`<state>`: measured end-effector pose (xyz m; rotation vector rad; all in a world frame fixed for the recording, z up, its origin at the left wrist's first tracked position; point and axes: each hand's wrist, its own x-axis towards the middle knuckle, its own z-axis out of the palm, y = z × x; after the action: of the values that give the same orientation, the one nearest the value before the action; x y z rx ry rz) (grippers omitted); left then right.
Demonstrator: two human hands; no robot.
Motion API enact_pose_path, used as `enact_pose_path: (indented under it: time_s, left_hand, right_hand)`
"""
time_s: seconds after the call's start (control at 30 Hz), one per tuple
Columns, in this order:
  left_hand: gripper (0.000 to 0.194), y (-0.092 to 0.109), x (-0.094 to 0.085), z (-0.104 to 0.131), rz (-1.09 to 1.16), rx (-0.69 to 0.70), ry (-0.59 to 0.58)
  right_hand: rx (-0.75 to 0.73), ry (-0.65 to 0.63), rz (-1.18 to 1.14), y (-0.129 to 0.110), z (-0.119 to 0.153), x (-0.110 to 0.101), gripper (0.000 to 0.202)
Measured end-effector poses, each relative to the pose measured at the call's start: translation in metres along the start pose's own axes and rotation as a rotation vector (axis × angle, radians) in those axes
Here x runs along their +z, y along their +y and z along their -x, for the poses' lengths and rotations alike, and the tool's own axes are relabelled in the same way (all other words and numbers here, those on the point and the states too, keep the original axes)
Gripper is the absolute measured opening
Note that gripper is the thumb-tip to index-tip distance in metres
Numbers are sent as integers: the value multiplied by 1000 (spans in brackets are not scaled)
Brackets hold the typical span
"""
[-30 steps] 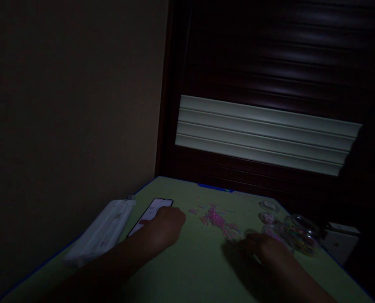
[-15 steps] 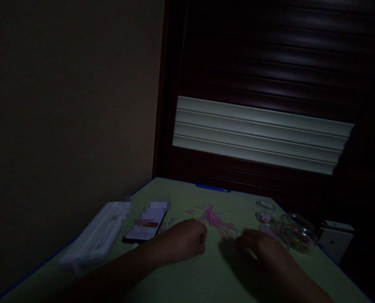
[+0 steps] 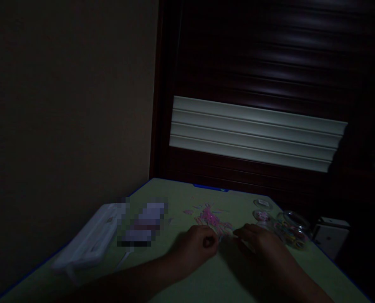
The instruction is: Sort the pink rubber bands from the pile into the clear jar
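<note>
The scene is dim. My left hand (image 3: pixel 198 248) is closed, its fingers curled round with thumb and fingertips together, just in front of a pile of small pink pieces (image 3: pixel 210 216). Whatever it pinches is too small or dark to name. Close by on the right, my right hand (image 3: pixel 263 244) is bent down with its fingers drawn together, and its grip is also too dark to make out. Between the hands there is a small gap. Loose pale and pink pieces lie scattered around the pile on the green table (image 3: pixel 203 277).
On the right stand a clear jar (image 3: pixel 296 229) with coloured bands, a small round container (image 3: pixel 262 216) and a clear lid (image 3: pixel 263 204). A phone (image 3: pixel 143 225), partly blurred out, and a long white case (image 3: pixel 89 237) lie left. A white boxy object (image 3: pixel 331 235) is beyond the right edge.
My left hand has moved right, closer to my right hand and in front of the pile. The right hand has stayed about where it was, and the view has shifted slightly.
</note>
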<state>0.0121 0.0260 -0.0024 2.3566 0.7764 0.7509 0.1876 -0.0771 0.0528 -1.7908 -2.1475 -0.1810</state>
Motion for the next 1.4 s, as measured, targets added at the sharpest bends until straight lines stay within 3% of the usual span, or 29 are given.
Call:
enact_pose_path:
  time_s: [0.17,0.37,0.53,0.87,1.13,1.4]
  left_hand:
    - [14,0,0,0,-26,89,-37]
    - [11,2,0,3,-84,145,-84]
    - [9,4,1,4,-120,155,-92]
    - [11,2,1,3,-117,236,-69]
    - [11,0,1,3,-111,234,-88]
    - [10,0,2,4,-122,194,-79]
  right_hand:
    - [-14,-3,-43,-5,1,2,27]
    - [-34,-71,-88,-5,0,11,53]
    - [-21,-128,-91,-8,-2,15,63]
    - [-63,-114,-114,-8,-3,22,61]
    - [-52,-79,-69,-17,-3,19,26]
    - [-69,-59,-54,-10,-3,22,21]
